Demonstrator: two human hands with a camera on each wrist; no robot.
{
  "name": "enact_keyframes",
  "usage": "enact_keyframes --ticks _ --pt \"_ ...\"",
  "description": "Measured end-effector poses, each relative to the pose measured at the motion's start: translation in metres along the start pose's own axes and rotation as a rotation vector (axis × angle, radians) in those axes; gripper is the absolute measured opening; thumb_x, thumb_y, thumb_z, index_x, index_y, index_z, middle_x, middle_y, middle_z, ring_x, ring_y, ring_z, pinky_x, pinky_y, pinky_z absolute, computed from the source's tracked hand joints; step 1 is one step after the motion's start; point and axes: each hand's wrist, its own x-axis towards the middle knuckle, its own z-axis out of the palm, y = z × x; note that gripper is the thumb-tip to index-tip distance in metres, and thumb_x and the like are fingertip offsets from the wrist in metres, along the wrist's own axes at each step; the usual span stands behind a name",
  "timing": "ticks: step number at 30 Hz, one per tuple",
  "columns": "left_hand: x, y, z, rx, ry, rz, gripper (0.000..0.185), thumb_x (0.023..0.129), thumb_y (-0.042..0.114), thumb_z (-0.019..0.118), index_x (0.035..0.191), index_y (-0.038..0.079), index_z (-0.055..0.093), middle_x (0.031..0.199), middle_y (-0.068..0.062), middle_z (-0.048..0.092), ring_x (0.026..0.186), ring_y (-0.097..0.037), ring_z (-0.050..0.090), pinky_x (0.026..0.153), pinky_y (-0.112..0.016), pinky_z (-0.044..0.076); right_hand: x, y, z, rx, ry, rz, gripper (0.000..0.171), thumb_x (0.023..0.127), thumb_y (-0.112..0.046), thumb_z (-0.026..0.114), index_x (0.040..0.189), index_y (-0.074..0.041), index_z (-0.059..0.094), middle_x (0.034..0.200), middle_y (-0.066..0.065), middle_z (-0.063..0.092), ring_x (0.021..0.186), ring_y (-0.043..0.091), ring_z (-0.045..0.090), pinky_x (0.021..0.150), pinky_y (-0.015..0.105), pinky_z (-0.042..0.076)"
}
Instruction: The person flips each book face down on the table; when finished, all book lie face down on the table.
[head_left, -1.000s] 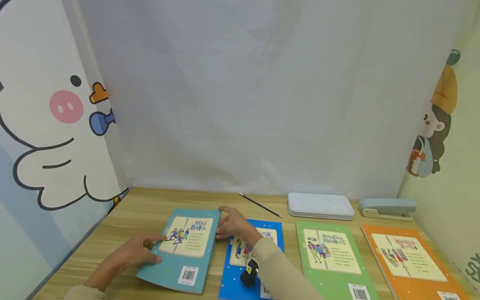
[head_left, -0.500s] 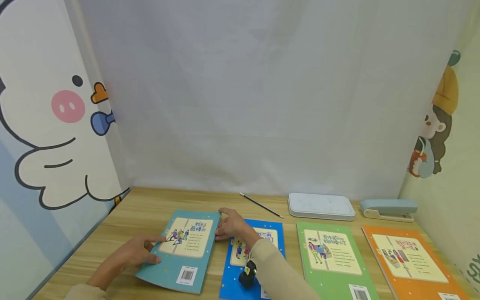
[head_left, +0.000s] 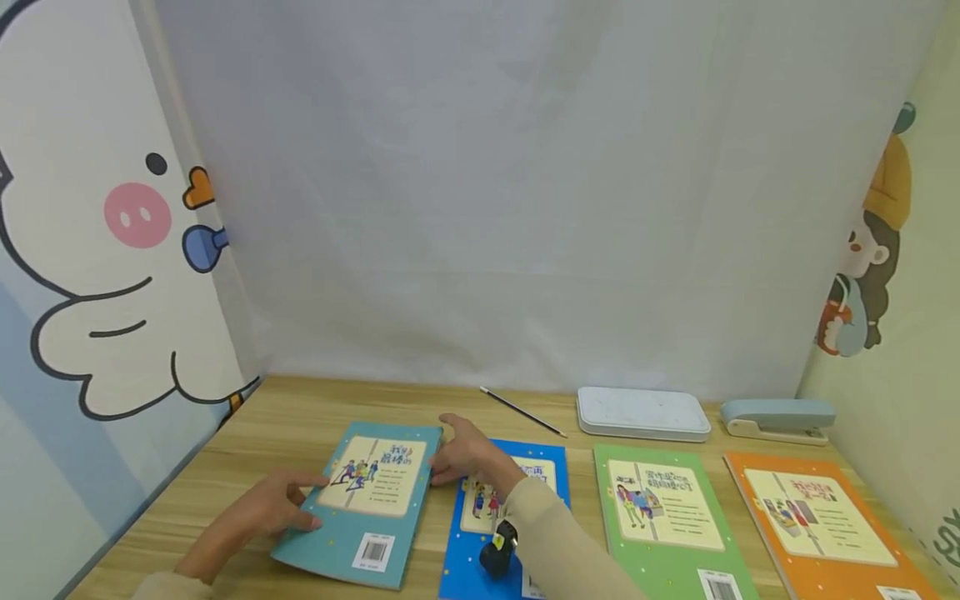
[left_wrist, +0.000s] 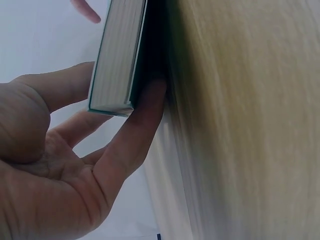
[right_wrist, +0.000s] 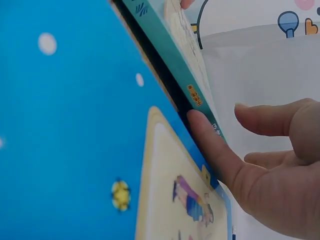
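A teal paperback book (head_left: 367, 508) lies back cover up at the left of the table, its left side slightly raised. My left hand (head_left: 266, 508) grips its left edge; in the left wrist view the thumb is on one cover of the book (left_wrist: 117, 60) and a finger lies under the other. Beside the far right corner is my right hand (head_left: 468, 452). In the right wrist view one extended finger of that hand (right_wrist: 270, 185) touches the teal spine (right_wrist: 172, 55), while the thumb stands apart from it. A blue book (head_left: 461, 558) lies partly under the right forearm.
A green book (head_left: 675, 508) and an orange book (head_left: 825, 521) lie further right in the row. Behind them are a pencil (head_left: 522, 411), a pale blue flat case (head_left: 642, 412) and a stapler (head_left: 778, 419). A grey-white curtain (head_left: 525, 208) closes off the back of the wooden table (head_left: 300, 400).
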Motion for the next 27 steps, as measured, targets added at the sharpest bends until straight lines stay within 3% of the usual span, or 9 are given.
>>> enact_keyframes --ticks 12,19,23,27 --pt "-0.002 0.003 0.0 0.064 -0.002 0.014 0.057 0.079 0.004 0.081 0.131 -0.005 0.06 0.097 -0.017 0.067 0.084 -0.023 0.065 0.068 -0.04 0.06 -0.009 -0.007 -0.019 0.035 -0.071 -0.001 0.072 0.096 0.003 0.059 0.157 0.0 0.02 0.114 0.03 0.066 0.103 0.042 0.07 0.084 0.044 0.061" --pt "-0.002 0.007 -0.005 0.248 0.069 0.061 0.039 0.089 0.019 0.072 0.12 -0.003 0.066 0.099 -0.015 0.068 0.084 -0.025 0.064 0.066 -0.039 0.055 -0.015 -0.009 -0.035 -0.037 -0.023 -0.085 0.064 0.1 -0.009 0.058 0.155 0.002 0.026 0.129 0.031 0.061 0.113 0.04 0.066 0.09 0.044 0.059" --pt "0.003 0.011 -0.006 0.351 0.134 0.126 0.043 0.099 0.023 0.057 0.129 -0.008 0.058 0.119 -0.032 0.063 0.107 -0.047 0.061 0.086 -0.058 0.053 -0.026 -0.01 -0.049 -0.135 0.038 -0.124 0.062 0.102 -0.015 0.058 0.155 -0.002 0.029 0.136 0.031 0.057 0.116 0.042 0.064 0.089 0.045 0.059" --pt "0.01 0.019 -0.003 0.411 0.232 0.221 0.049 0.103 0.028 0.051 0.138 -0.007 0.051 0.143 -0.041 0.042 0.131 -0.059 0.041 0.101 -0.073 0.039 -0.041 -0.012 -0.067 -0.226 0.123 -0.157 0.057 0.103 -0.02 0.056 0.154 -0.006 0.035 0.137 0.03 0.056 0.12 0.044 0.061 0.092 0.048 0.058"
